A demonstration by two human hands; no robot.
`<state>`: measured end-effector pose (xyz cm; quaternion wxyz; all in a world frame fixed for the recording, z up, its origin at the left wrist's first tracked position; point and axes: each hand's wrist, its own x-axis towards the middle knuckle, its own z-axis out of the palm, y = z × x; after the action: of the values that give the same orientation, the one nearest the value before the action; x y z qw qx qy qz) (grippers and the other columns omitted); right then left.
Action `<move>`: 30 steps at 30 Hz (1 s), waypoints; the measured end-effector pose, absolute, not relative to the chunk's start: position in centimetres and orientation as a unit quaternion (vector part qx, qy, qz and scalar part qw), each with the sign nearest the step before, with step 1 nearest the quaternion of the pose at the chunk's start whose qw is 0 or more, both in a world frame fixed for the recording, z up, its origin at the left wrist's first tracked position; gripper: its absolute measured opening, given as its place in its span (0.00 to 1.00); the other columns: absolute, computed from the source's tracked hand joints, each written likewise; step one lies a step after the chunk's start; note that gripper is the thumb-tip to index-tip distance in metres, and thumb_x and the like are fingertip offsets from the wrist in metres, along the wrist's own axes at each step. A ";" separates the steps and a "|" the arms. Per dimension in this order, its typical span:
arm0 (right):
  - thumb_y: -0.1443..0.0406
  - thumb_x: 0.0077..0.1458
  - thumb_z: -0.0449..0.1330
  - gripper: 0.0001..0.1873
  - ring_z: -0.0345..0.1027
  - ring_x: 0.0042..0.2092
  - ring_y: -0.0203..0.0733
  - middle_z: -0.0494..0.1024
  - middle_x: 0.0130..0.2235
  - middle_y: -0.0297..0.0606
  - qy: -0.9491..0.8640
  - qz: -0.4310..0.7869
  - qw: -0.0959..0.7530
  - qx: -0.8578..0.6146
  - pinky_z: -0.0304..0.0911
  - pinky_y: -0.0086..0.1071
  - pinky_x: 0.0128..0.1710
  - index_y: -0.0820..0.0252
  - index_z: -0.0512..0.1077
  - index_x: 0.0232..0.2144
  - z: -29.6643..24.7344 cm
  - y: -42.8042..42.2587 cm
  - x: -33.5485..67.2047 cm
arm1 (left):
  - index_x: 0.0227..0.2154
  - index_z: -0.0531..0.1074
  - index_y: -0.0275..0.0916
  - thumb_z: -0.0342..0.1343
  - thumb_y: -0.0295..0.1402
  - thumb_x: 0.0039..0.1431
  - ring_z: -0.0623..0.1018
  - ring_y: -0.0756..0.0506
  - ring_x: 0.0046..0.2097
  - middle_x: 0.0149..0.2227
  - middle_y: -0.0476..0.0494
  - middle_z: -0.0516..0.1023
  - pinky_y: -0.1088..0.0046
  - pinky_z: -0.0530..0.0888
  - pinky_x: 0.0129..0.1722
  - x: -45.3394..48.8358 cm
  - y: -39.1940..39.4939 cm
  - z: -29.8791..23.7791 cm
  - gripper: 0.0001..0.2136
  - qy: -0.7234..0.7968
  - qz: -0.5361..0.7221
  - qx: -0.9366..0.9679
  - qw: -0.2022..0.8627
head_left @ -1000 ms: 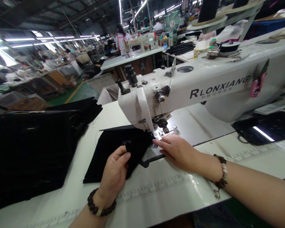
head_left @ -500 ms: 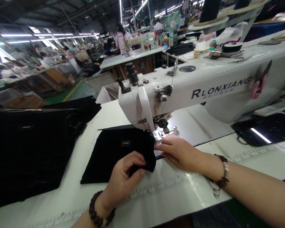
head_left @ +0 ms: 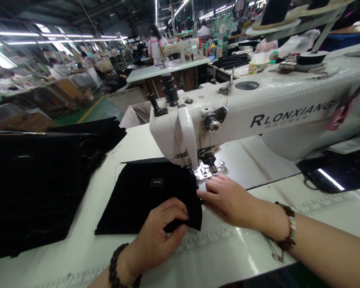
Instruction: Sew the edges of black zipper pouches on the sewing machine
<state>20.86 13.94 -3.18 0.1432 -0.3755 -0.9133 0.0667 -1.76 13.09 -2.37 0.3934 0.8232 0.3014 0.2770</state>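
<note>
A black fabric piece (head_left: 135,204) with a small label (head_left: 157,182) lies flat on the sewing machine's bed. Its right edge runs up to the presser foot (head_left: 202,173). My left hand (head_left: 162,228) is closed, pinching the fabric near its lower right corner between thumb and fingers. At the right edge, just in front of the presser foot, my right hand (head_left: 228,198) has its fingertips pressed together on the fabric's border. What lies under those fingertips is partly hidden. The white sewing machine's head (head_left: 180,128) stands directly above the fabric's far right part.
A stack of black fabric pieces (head_left: 33,192) covers the table's left side. A phone-like black slab (head_left: 339,170) lies at the right. Pink-handled snips (head_left: 342,114) rest against the machine arm. A printed ruler (head_left: 210,242) runs along the table's front. Another sewing machine (head_left: 183,50) and a person stand beyond.
The fabric's lower right corner has come slightly towards me and its right edge looks straighter. My left hand moved a little right and nearer with it. The view has shifted slightly.
</note>
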 end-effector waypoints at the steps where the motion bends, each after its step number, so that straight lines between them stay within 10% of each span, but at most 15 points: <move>1: 0.64 0.57 0.51 0.12 0.55 0.32 0.41 0.66 0.30 0.38 -0.908 0.044 0.131 -0.395 0.48 0.35 0.31 0.60 0.67 0.42 -3.4 13.9 20.7 | 0.31 0.67 0.37 0.50 0.23 0.53 0.71 0.50 0.35 0.33 0.46 0.69 0.75 0.69 0.34 -1.8 13.1 -2.4 0.04 0.299 0.276 0.825 0.393; 30: 0.70 0.60 0.48 0.11 0.56 0.31 0.39 0.67 0.29 0.36 -0.965 0.062 0.041 -0.250 0.49 0.36 0.37 0.64 0.66 0.43 -2.3 10.0 22.2 | 0.33 0.69 0.36 0.48 0.25 0.58 0.70 0.45 0.44 0.45 0.42 0.72 0.65 0.66 0.44 -1.3 12.7 -3.2 0.06 0.237 0.193 0.930 0.206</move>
<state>22.21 10.00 -2.31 0.0411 -0.2504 -0.9653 0.0618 -1.26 12.72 -3.20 0.2065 0.9296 0.2365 0.1932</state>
